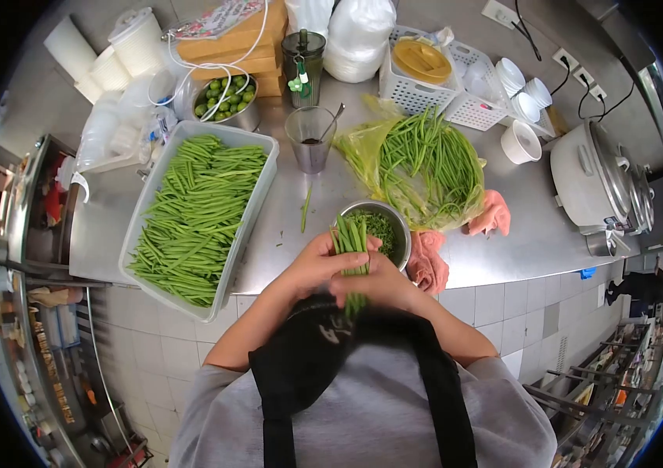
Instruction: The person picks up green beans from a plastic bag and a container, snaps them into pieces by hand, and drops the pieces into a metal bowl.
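A small bundle of green beans [351, 236] is upright between my hands, in front of my chest. My left hand [317, 261] is closed round its left side, and my right hand [380, 282] grips it lower down from the right. Just beyond my hands stands a round metal bowl [404, 243] with short green bean pieces [379, 227] in it. To the left, a clear plastic tub [267, 173] is full of trimmed green beans [199, 207]. Longer beans [436, 160] lie in an open yellow plastic bag [366, 156] at the back right.
A single bean [305, 209] lies on the steel table [269, 261]. Behind it stands a clear cup [308, 148] with a spoon and dark liquid. Pink cloths [427, 265] sit by the bowl. White baskets [417, 93] and a large cooker [581, 168] are at right; a pot of small green citrus [226, 97] is at back.
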The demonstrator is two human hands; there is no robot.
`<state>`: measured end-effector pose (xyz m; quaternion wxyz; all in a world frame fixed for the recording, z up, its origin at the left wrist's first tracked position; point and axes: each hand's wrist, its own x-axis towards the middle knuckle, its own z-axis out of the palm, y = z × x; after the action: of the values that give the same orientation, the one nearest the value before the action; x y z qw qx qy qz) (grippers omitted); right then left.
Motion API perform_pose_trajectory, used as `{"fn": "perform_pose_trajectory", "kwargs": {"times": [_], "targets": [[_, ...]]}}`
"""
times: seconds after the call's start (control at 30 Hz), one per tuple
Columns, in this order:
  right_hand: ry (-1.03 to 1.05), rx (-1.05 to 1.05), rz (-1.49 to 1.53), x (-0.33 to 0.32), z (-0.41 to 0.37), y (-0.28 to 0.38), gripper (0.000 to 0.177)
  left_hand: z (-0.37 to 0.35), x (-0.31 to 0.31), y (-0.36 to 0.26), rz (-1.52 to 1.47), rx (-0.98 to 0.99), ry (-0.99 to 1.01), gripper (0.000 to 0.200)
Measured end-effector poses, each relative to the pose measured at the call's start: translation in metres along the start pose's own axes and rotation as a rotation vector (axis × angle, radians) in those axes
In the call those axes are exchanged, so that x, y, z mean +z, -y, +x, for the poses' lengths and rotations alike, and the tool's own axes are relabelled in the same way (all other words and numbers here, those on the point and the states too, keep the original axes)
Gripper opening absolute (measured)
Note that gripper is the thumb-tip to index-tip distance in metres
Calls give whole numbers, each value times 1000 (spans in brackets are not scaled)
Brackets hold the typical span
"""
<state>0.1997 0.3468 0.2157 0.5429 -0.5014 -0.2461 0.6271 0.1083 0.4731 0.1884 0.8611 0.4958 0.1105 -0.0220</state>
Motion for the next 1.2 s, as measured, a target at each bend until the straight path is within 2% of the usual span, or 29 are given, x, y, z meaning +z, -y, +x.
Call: {"fn": "perform_pose_trajectory", "kwargs": {"times": [0.03, 0.1, 0.17, 0.3, 0.4, 0.47, 0.53, 0.57, 0.67, 0.7, 0.8, 0.83, 0.93, 0.97, 1.07, 1.2], "targets": [[99, 64, 0, -11, 0, -12, 21, 0, 3, 0, -40, 43, -4, 27], [133, 54, -65, -17, -7, -24, 12, -1, 12, -2, -20, 65, 2, 25], [171, 32, -138, -26, -8, -30, 12, 3, 17, -4, -20, 85, 3, 22], [74, 117, -237, -33, -11, -26, 15, 12, 32, 2, -48, 118, 12, 19], [43, 7, -61, -31, -13, -25, 13, 15, 36, 8, 78, 70, -53, 22], [25, 52, -114, -34, -12, -36, 14, 14, 40, 2, -217, -27, -239, 27], [-61, 133, -156, -31, -14, -32, 14, 20, 32, 0, -423, -10, -372, 31], [-101, 64, -156, -37, -9, -48, 12, 27, 19, 4, -482, 56, -413, 32], [-124, -96, -199, -47, -12, -47, 20, 35, -3, 0, -582, 194, -556, 33], [-138, -80, -254, -53, -13, -46, 21, 35, -7, -2, -598, 230, -606, 33], [-192, 18, -178, -62, -21, -31, 22, 33, -10, -1, -640, 250, -622, 33], [-243, -22, -153, -59, -22, -28, 20, 35, -10, 3, -666, 246, -591, 34], [-330, -166, -343, -46, -15, -28, 19, 38, -7, 14, -712, 213, -492, 36], [-292, -192, -427, -54, -11, -39, 20, 39, -3, 16, -712, 180, -451, 37], [-231, -40, -395, -51, -9, -36, 15, 41, 10, 16, -746, 235, -525, 31], [-122, -149, -674, -71, -18, -42, 10, 27, -5, 1, -750, 334, -565, 25]]}}
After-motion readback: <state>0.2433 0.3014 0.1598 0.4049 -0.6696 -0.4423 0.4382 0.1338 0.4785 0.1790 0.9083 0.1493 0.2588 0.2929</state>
